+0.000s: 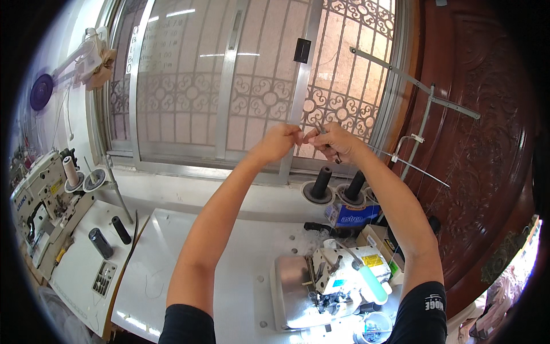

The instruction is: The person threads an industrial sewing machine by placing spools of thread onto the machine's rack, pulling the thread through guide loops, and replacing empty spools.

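Both my arms are raised toward the window, and the hands nearly meet above the thread cones. My left hand is closed in a pinch, its fingertips toward the right hand. Whatever it pinches is too fine to make out. My right hand is closed around a pair of small metal scissors, the blades pointing up and a dark end showing under the palm. Its thumb and forefinger point toward the left fingertips. Below the hands stand black thread cones on round holders.
A lit overlock sewing machine with a green-and-white lamp sits on the white table. A metal thread stand rises at right beside a carved wooden door. Another sewing machine and a dark spool are at left.
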`<state>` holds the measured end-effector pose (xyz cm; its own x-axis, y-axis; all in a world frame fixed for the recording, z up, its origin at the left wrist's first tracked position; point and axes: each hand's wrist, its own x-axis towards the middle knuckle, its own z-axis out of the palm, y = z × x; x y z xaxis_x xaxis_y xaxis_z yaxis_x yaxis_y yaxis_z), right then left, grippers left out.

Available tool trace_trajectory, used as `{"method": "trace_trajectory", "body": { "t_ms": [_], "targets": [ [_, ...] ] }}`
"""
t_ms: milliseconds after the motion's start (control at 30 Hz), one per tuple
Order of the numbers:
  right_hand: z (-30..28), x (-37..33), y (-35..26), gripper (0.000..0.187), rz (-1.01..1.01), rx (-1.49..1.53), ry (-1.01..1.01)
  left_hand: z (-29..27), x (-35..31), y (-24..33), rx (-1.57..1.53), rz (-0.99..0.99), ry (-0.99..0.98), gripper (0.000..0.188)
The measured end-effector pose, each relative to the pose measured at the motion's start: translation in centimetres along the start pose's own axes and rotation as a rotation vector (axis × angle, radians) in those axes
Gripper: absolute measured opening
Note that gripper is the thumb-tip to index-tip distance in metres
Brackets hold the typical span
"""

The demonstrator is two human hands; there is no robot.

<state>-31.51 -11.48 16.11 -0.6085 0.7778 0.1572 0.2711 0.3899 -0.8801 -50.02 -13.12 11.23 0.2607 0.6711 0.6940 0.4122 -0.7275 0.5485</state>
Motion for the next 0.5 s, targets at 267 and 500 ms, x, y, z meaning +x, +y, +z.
{"method": "trace_trajectory", "body": {
  "t_ms": [267,500],
  "targets": [
    [-1.1,0.6,0.8,0.021,-0.353,-0.638,0.381,1.8,-1.0,-2.2,-0.664,-0.114,0.088,0.03],
    [-1.3,-1.3,-0.8,0.019,-0.445,-0.759,0.486,3.6,-0.3,-3.0,-1.002,-0.114,0.195,0.022]
  ]
}}
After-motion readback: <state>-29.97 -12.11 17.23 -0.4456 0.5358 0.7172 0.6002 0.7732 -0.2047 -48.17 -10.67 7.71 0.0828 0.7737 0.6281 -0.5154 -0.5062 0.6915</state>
